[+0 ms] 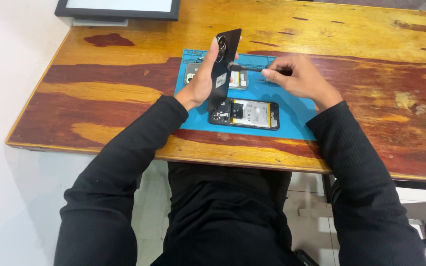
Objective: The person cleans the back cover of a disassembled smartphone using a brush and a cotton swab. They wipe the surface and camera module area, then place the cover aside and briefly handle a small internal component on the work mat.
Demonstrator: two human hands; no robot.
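- A dark-framed screen [118, 10] sits at the far left edge of the wooden table [124, 93], well apart from the work.
- A blue work mat [292, 116] lies in the middle of the table.
- The left hand [202, 79] is curled around a black phone back cover [221, 64], thumb on one side and fingers behind it. It holds the cover nearly upright above the mat, the round camera ring near the top.
- Behind the cover, at the far side of the mat, lies a second opened device [237, 79], partly hidden.
- Below the cover, on the near part of the mat, lies an opened smartphone [245, 114], flat, its battery and circuit parts facing up.
- A thin dark tool [252, 69] runs from the cover's edge to the right hand; its tip seems to meet the cover.
- The right hand [297, 76] is closed in a pinch on the tool, fingers drawn together, hovering over the mat's far right part.
- Both arms wear black sleeves [124, 162].
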